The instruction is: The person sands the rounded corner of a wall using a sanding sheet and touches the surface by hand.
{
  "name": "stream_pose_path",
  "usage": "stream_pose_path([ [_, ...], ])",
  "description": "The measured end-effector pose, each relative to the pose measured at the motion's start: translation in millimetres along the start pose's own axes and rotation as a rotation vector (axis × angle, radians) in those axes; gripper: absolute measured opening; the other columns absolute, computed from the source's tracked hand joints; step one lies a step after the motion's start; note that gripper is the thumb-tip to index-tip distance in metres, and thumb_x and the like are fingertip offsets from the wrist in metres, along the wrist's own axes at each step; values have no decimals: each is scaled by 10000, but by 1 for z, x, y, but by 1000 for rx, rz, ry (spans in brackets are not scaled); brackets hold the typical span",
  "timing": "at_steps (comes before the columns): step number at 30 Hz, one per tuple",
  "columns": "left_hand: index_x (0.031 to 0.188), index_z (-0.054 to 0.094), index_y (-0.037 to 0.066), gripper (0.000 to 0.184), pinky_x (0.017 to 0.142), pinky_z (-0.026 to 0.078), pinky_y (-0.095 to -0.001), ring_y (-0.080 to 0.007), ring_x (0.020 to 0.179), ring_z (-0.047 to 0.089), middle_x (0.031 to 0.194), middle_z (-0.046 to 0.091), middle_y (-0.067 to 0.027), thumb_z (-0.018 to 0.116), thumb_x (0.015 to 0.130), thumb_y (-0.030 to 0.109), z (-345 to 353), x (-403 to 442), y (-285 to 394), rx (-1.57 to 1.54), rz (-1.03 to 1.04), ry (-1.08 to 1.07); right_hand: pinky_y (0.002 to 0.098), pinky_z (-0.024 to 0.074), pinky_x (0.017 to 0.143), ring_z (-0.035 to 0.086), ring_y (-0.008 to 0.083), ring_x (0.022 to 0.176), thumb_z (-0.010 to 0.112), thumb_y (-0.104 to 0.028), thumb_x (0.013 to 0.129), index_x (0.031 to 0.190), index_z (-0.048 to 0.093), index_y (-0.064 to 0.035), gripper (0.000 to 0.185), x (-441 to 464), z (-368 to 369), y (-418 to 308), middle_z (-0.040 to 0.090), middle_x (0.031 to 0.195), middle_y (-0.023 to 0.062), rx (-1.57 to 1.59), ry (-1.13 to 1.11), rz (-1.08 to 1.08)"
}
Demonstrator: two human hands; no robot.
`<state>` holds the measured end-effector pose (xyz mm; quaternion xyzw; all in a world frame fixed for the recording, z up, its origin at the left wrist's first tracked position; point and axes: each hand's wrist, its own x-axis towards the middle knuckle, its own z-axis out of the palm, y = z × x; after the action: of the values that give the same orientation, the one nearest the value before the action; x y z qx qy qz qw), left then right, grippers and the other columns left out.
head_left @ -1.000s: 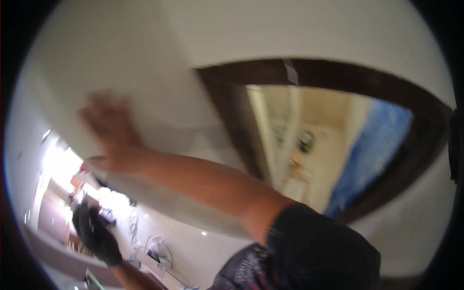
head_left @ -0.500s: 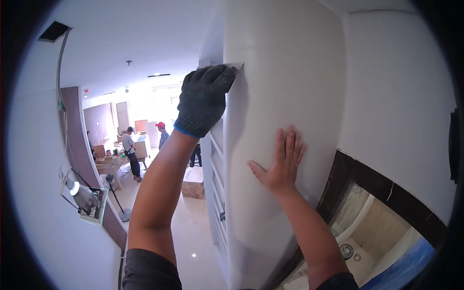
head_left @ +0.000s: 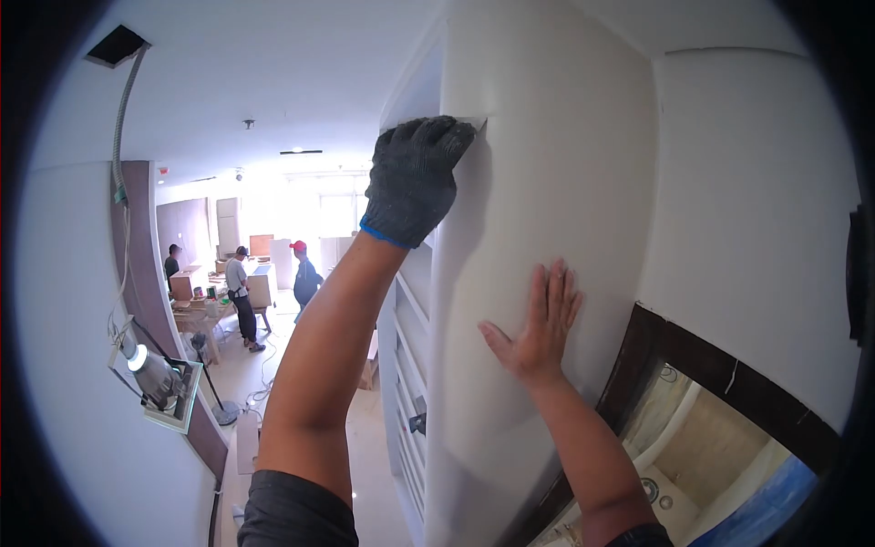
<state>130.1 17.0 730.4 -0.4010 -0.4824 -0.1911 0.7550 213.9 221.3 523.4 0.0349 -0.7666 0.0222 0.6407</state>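
Note:
My left hand (head_left: 417, 178), in a dark knit glove with a blue cuff, is raised and closed around a thin flat scraper blade (head_left: 479, 124). Only the blade's corner shows past my fingers; the rest of the tool is hidden. The blade lies against the rounded edge of a pale, smooth wall (head_left: 574, 164). Lower and to the right, my bare right hand (head_left: 540, 337) rests flat on the same wall, fingers stretched out and thumb apart.
A dark-framed opening (head_left: 729, 365) is at lower right. White shelving (head_left: 410, 365) stands left of the wall edge. A lamp in a frame (head_left: 159, 378) hangs at left. Several people, including one in a red cap (head_left: 305, 273), are by a cluttered workbench (head_left: 208, 314).
My left hand and the blade have shifted right in view, while my right hand appears slightly lower. The view has moved a little. The red-capped person has turned or stepped.

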Motion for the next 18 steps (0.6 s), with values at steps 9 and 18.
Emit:
stream_pose_path([
  [9, 1120, 756, 101, 418, 905, 570, -469, -336, 1071, 718, 1145, 765, -110, 593, 786, -91, 5, -1, -6, -22, 0, -3, 728, 23, 1238, 131, 522, 1596, 817, -599, 820, 1700, 200, -80, 1193, -3, -1, 0, 151, 1742, 279, 19, 4, 20],
  [18, 1120, 756, 100, 427, 873, 589, -472, -349, 1049, 725, 1148, 766, -119, 593, 779, -100, 4, 1, -10, -35, 13, -17, 715, 33, 1242, 119, 535, 1596, 783, -578, 861, 1689, 196, -23, 1156, -1, -1, -2, 150, 1740, 291, -7, 2, 5],
])
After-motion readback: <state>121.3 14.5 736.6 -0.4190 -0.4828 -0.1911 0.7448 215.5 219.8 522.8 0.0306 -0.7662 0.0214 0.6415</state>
